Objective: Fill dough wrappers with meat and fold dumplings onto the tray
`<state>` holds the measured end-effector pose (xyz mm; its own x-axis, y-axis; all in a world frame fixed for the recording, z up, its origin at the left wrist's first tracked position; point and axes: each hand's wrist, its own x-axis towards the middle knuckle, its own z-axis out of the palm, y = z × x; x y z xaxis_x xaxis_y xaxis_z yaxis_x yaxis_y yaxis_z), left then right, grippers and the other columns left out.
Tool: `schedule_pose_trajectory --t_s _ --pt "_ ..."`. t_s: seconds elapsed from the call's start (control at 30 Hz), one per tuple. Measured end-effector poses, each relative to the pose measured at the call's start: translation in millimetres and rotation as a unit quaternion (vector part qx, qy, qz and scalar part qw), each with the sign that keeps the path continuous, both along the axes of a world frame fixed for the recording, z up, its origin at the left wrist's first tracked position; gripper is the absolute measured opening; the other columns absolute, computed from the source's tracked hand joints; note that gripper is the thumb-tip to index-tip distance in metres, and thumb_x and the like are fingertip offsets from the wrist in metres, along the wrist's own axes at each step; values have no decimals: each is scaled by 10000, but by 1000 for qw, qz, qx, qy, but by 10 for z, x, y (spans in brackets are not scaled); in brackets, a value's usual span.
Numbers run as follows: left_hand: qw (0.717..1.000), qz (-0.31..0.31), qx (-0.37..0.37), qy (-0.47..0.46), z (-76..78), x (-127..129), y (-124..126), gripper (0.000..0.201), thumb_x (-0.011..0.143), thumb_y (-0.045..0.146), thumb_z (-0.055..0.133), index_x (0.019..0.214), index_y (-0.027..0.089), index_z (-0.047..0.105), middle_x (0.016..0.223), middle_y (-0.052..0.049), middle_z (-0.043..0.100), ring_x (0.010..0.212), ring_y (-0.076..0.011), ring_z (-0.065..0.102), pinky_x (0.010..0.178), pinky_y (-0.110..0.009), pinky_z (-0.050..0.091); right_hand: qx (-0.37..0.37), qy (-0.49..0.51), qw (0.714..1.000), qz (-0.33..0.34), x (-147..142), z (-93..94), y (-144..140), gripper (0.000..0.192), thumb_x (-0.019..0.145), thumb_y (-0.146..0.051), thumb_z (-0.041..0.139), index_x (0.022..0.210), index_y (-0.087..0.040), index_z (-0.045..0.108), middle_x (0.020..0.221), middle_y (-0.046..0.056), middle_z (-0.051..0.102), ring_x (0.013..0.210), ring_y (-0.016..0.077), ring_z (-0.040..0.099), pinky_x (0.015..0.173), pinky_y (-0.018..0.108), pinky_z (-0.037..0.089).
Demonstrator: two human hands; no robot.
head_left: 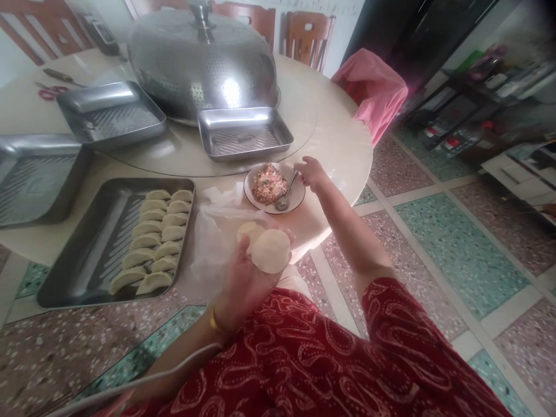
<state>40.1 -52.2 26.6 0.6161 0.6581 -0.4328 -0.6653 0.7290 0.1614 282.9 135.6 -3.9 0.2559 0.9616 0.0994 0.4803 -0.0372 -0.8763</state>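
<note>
Head view: holding a dough wrapper point(271, 250) flat in the left hand point(247, 278), gripping a spoon point(285, 194) with the right hand point(311, 172).

Cupping the round wrapper on half-open left fingers, just short of the filling bowl point(295, 200) and off the edge of the desk point(339, 145). Pinching the spoon handle with closed right fingers at the bowl's right rim, spoon head lying inside beside the pink filling point(269, 184). Sitting left of the bowl, a tray point(82, 260) carrying two rows of folded dumplings point(158, 240). Lying beyond the bowl, an empty steel tray point(244, 134) and a large perforated dome cover point(202, 58). Lying between bowl and dumpling tray, a clear plastic sheet point(212, 231).
</note>
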Motion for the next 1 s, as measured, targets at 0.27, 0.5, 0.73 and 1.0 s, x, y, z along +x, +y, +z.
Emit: schedule_pose_trajectory --t_s 0.27,0.5,0.73,1.0 --pt "1000 19 -13 -15 35 -35 25 546 961 453 473 1388 117 520 1276 -151 668 1255 -293 592 1090 -425 445 11 46 998 -31 -165 284 -582 280 845 -427 602 801 -157 660 684 17 583 550 102 496 455 234 386" --pt "999 3 -14 -35 -26 3 12 585 956 465 473 1430 121 477 1290 -158 663 1237 -295 608 1051 -412 478 59 -78 988 117 10 397 -1322 255 903 -428 606 933 -218 747 829 44 740 716 183 652 653 359 531" --pt "999 -2 -34 -27 -25 72 1 646 969 481 442 1460 61 423 1281 -186 664 1241 -282 609 1037 -365 490 212 -196 951 107 166 391 -1334 216 934 -473 600 950 -328 758 957 -17 775 965 232 670 901 461 524" --pt "999 2 -19 -38 -64 79 -26 633 965 460 452 1473 83 412 1278 -177 670 1201 -280 638 1035 -382 492 203 -221 944 135 153 205 -1156 344 952 -574 506 883 -361 768 857 -26 777 909 240 662 937 475 468"
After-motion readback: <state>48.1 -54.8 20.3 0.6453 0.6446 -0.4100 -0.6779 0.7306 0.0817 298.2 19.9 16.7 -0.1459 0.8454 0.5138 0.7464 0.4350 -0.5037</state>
